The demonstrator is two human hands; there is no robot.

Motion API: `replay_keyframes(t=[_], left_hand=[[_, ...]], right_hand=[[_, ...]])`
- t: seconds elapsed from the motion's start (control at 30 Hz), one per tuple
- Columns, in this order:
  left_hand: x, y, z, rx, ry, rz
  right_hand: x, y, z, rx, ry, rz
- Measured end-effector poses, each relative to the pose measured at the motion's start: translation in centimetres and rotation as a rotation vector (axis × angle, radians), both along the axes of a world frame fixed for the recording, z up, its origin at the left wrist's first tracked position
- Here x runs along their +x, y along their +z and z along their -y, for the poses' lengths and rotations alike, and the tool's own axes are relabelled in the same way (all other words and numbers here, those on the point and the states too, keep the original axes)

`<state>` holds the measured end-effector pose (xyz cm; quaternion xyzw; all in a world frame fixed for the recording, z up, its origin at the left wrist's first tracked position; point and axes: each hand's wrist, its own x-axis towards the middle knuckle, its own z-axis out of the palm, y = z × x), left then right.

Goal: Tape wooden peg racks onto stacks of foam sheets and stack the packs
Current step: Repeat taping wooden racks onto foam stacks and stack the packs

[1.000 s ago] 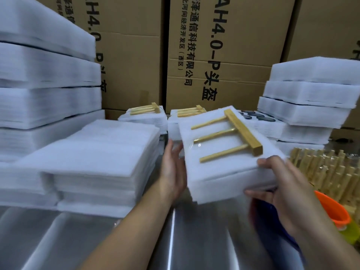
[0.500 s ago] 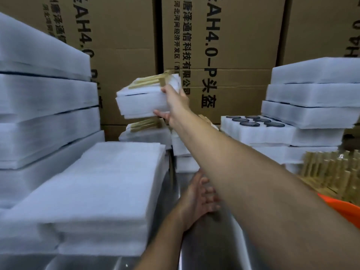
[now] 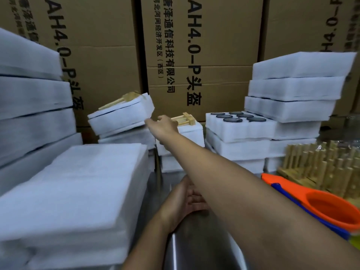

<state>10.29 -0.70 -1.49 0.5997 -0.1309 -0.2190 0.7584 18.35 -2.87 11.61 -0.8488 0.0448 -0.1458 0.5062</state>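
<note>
Fingers of right hand (image 3: 163, 126) blur at pack (image 3: 120, 116), grip unclear; left hand (image 3: 184, 200) relaxed, half-hidden.

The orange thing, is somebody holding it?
No, the orange thing sits by itself at the right, and no hand touches it.

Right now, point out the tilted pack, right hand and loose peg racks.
tilted pack (image 3: 120, 119), head view, foam side.
right hand (image 3: 164, 126), head view, its back.
loose peg racks (image 3: 321, 164), head view, upright pegs.

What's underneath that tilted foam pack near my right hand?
Another foam pack lies beneath the tilted foam pack, with only its edges showing. Its top is covered, so whatever sits there is hidden.
</note>
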Motion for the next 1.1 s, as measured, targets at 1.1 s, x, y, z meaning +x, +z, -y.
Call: replay_keyframes(t=[1.1], left_hand=[[-0.5, 0.6, -0.3, -0.049, 0.025, -0.029]], right_hand=[[-4.2, -0.3, 18.1, -0.902, -0.640, 0.197]])
